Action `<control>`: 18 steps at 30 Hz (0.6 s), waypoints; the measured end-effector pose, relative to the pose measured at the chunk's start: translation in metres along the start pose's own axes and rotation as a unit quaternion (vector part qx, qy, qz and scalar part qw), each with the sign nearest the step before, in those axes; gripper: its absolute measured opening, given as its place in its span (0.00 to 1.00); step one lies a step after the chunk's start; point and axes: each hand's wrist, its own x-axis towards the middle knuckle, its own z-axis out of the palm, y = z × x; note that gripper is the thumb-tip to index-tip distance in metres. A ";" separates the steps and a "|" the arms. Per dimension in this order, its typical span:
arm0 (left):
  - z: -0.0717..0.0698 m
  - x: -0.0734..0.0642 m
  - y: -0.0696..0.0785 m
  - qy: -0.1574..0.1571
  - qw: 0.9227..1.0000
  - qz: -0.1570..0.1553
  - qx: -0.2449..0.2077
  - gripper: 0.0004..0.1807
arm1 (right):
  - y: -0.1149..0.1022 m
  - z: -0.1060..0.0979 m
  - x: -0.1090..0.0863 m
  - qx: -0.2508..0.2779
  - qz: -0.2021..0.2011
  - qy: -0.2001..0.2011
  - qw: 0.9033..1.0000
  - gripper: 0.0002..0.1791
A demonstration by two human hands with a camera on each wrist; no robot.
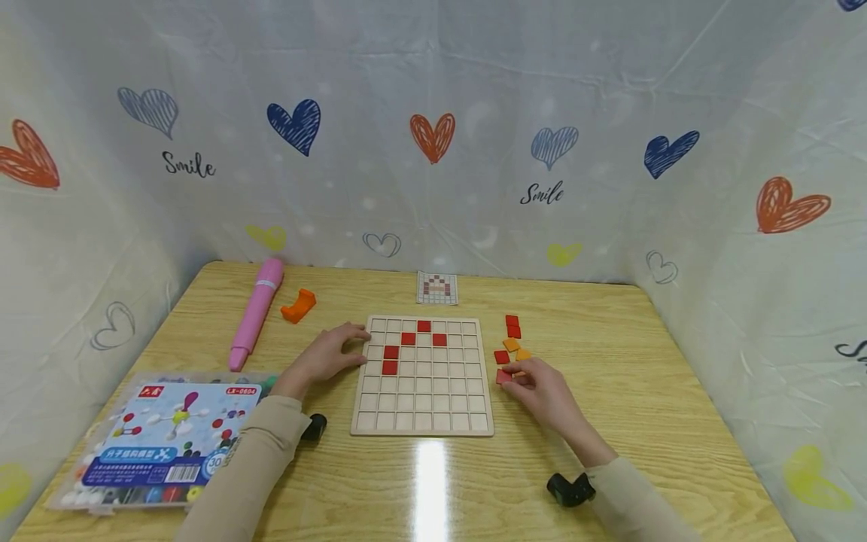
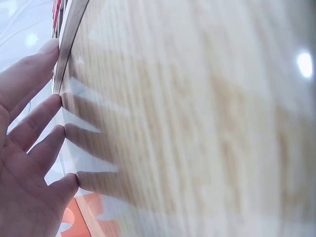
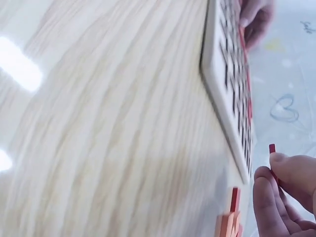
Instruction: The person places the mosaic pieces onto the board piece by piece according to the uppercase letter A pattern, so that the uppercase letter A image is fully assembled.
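A wooden grid board [image 1: 423, 406] lies on the table with several red tiles [image 1: 391, 352] set in its upper cells. At its left edge my left hand [image 1: 330, 354] rests with spread fingers; in the left wrist view the thumb [image 2: 30, 71] touches the board's side. Just right of the board, my right hand [image 1: 547, 393] pinches a red square tile [image 3: 272, 148] between thumb and fingers. Near that hand lie loose red tiles [image 1: 512, 326] and orange tiles [image 1: 511, 344], one orange tile partly hidden by the hand.
A small printed pattern card [image 1: 437, 288] lies behind the board. At the left are a pink pen-shaped object [image 1: 257, 312], an orange curved piece [image 1: 299, 306] and a clear plastic box of molecule-model parts [image 1: 169, 436]. Heart-printed cloth [image 1: 433, 211] encloses the table's back and sides.
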 end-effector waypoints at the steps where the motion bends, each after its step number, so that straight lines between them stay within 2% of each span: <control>1: 0.000 0.000 0.000 0.000 1.000 -0.001 -0.002 0.24 | -0.002 0.000 0.001 0.010 0.001 0.000 1.000 0.15; 8: 0.000 0.000 -0.002 0.000 1.000 -0.004 -0.005 0.23 | -0.020 0.002 0.005 0.062 -0.005 -0.005 0.998 0.17; 18: 0.000 0.001 -0.002 -0.002 1.000 -0.007 -0.003 0.23 | -0.040 0.013 0.017 0.053 -0.039 -0.026 0.998 0.15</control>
